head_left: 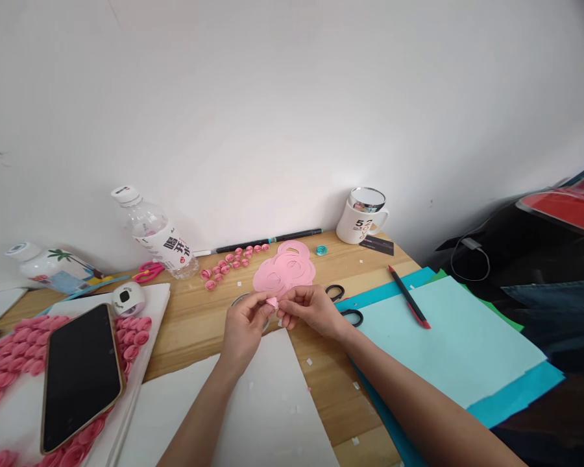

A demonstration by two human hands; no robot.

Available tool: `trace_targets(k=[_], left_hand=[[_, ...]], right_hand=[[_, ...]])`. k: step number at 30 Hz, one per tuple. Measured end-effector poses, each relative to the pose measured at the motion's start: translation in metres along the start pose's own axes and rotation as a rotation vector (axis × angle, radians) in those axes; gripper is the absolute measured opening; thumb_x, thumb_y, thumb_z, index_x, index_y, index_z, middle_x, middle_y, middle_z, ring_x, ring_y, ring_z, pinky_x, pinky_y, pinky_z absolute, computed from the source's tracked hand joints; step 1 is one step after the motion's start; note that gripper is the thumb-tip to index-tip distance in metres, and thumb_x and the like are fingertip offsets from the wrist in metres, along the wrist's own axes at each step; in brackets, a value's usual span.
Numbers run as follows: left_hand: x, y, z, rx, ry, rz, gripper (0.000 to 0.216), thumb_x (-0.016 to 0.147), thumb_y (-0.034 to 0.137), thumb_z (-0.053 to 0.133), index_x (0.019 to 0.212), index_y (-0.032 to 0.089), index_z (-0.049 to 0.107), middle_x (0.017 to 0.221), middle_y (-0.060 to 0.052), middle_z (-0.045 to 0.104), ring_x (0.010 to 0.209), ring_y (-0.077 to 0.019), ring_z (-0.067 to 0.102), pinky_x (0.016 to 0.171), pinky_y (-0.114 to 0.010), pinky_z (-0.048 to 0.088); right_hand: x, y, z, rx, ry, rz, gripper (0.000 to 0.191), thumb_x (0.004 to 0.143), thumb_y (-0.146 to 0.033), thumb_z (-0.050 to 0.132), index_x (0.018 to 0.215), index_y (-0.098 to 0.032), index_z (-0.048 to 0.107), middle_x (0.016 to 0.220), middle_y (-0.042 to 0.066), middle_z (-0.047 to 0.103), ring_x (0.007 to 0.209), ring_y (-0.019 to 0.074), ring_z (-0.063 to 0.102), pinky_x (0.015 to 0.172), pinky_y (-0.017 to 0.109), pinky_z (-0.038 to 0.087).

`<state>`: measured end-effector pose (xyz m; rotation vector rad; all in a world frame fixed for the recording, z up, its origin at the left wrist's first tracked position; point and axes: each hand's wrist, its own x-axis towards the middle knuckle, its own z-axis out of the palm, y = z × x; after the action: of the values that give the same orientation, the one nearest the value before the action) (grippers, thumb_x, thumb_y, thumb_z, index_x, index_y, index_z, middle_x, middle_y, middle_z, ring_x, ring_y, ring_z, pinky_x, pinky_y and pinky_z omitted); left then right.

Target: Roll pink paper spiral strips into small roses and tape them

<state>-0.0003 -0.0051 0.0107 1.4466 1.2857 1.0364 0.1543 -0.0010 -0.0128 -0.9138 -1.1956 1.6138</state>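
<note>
Both hands meet over the wooden desk (199,318), pinching a small rolled pink paper piece (271,302) between their fingertips. My left hand (246,322) grips it from the left, my right hand (309,310) from the right. Just behind them lies a stack of pink paper spirals (285,269). Several finished pink paper roses (231,263) are scattered further left on the desk. Black-handled scissors (345,305) lie just right of my right hand, partly on the coloured paper.
Light blue paper sheets (448,337) with a red-and-black pen (409,297) lie right. A phone (80,376) rests on a white board covered in pink roses (10,363). A water bottle (156,233), white mug (363,217), black marker (267,241), pink scissors (148,270) stand behind.
</note>
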Motion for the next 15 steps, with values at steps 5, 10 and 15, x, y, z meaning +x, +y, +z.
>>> trace_targets(k=[5, 10, 15], left_hand=[[0.000, 0.001, 0.002, 0.036, 0.006, 0.063, 0.013, 0.071, 0.023, 0.058, 0.078, 0.018, 0.068, 0.074, -0.002, 0.065, 0.065, -0.0133, 0.055, 0.063, -0.023, 0.042], [0.002, 0.000, 0.002, -0.154, 0.063, -0.047, 0.015, 0.067, 0.023, 0.064, 0.079, 0.016, 0.069, 0.066, 0.000, 0.063, 0.059, -0.0111, 0.053, 0.058, -0.022, 0.042], [0.006, 0.000, -0.004, -0.510, 0.111, -0.144, 0.025, 0.059, 0.025, 0.073, 0.081, 0.015, 0.070, 0.063, 0.001, 0.062, 0.058, -0.0085, 0.052, 0.062, -0.022, 0.043]], right_hand=[[0.000, -0.001, 0.003, -0.004, 0.028, 0.018, 0.024, 0.070, -0.036, 0.065, 0.071, -0.012, 0.059, 0.063, 0.001, 0.064, 0.051, 0.0088, 0.060, 0.049, 0.020, 0.050], [0.002, -0.002, 0.001, -0.039, 0.126, 0.002, 0.026, 0.070, -0.037, 0.064, 0.065, -0.014, 0.054, 0.059, 0.001, 0.062, 0.047, 0.0096, 0.059, 0.046, 0.021, 0.049], [-0.002, -0.011, -0.003, -0.053, 0.007, -0.098, 0.017, 0.069, -0.029, 0.066, 0.070, -0.015, 0.055, 0.071, 0.002, 0.063, 0.060, 0.0106, 0.060, 0.057, 0.024, 0.051]])
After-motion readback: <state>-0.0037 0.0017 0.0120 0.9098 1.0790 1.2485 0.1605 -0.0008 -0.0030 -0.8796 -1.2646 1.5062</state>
